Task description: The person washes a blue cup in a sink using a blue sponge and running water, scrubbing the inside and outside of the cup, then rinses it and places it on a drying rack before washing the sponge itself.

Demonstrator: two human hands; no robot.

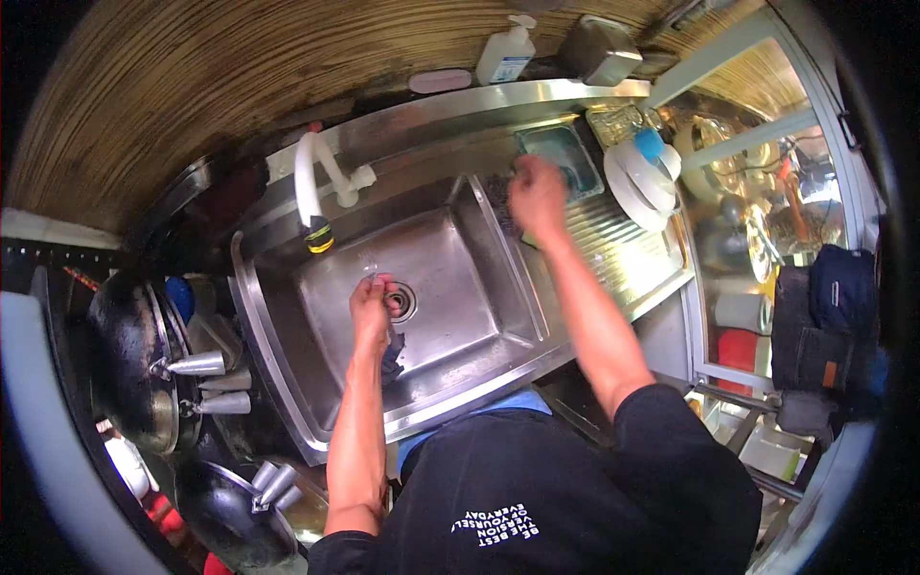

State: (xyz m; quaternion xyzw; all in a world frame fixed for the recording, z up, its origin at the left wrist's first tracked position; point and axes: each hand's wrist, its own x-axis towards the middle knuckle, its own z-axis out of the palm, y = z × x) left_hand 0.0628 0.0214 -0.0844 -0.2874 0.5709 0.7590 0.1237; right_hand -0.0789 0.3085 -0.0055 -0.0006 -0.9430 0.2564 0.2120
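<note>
My left hand (370,305) is over the basin of a stainless steel sink (445,269), close to the drain (402,300). Its fingers pinch a small, thin, shiny object (371,276) that is too small to name. Beside the wrist a dark patch (392,356) shows in the basin; I cannot tell whether it is cloth or shadow. Motion blurs my right hand (539,198), which is above the drainboard at the near-left side of a teal rectangular container (588,162). The fingers look curled, but whether they hold anything cannot be made out.
A white faucet (305,180) with a black-and-yellow tip overhangs the basin's far left. White bowls (636,183) stand on the ribbed drainboard (614,244). Black woks (129,359) hang at the left. Along the back ledge are a pump bottle (507,54) and a metal box (600,50).
</note>
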